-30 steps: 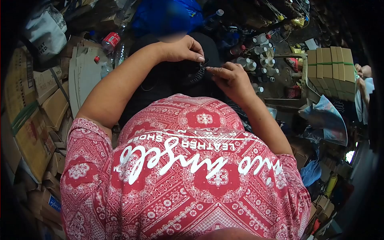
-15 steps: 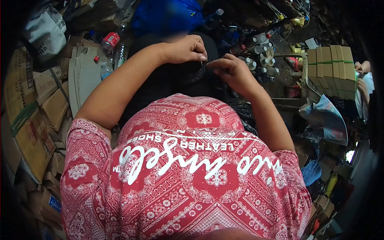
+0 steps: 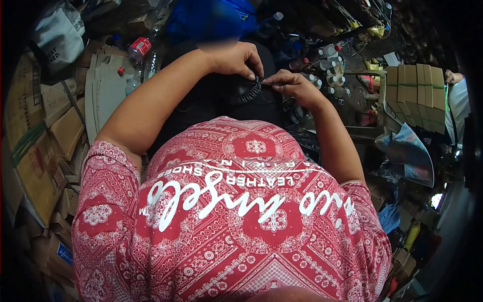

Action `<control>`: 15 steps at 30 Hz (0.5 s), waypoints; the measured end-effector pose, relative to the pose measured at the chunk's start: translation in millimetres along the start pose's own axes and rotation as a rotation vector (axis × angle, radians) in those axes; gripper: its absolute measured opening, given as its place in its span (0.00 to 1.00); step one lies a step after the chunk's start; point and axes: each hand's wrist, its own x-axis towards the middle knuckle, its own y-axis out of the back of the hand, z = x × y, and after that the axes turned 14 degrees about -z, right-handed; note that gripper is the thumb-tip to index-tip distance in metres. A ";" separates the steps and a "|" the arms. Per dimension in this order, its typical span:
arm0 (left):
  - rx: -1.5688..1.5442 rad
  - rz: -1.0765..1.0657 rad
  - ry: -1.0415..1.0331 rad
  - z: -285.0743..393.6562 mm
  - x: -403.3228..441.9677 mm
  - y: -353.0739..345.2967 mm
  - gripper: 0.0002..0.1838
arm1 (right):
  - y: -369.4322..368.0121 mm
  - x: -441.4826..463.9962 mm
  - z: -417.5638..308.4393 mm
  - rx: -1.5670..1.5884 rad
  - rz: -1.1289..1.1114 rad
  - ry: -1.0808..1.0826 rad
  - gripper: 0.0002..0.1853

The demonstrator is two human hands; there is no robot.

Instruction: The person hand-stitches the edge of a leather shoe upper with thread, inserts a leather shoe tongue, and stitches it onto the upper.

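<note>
A black, curved strip with a row of ridges lies over my dark lap, its upper end between my hands. My left hand reaches in from the left, thumb and finger bent down and closed at that upper end. From the right, my right hand pinches at the same spot, its fingertips almost meeting the left thumb. Thin dark strands show by the fingertips. Whether the strip is part of a larger black piece, I cannot tell against the dark lap.
A blue bag sits beyond my hands. Plastic bottles stand at the right, near a stack of tan boxes beside another person's hand. Flattened cardboard and a red-labelled bottle are at the left.
My left hand has shifted slightly right, its fingers opening out a little. My right hand has turned, bringing its fingertips into a pinch. More of the ridged strip shows now.
</note>
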 end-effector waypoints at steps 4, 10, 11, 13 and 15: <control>-0.015 0.003 0.005 -0.4 1.8 0.0 0.15 | -5.9 0.9 -5.4 -0.046 0.072 -0.031 0.12; -0.075 -0.019 0.065 1.1 6.8 1.8 0.13 | -10.8 7.5 -7.8 -0.164 0.187 0.029 0.13; -0.075 -0.018 0.066 1.7 6.5 1.5 0.13 | -14.5 7.5 -9.8 -0.165 0.186 0.029 0.13; -0.080 -0.021 0.103 5.1 3.3 2.9 0.12 | -24.0 4.7 -17.8 -0.381 0.314 0.063 0.12; 0.063 0.144 0.055 2.4 -2.0 -6.3 0.13 | -30.0 -1.6 -24.7 -0.407 0.357 0.087 0.12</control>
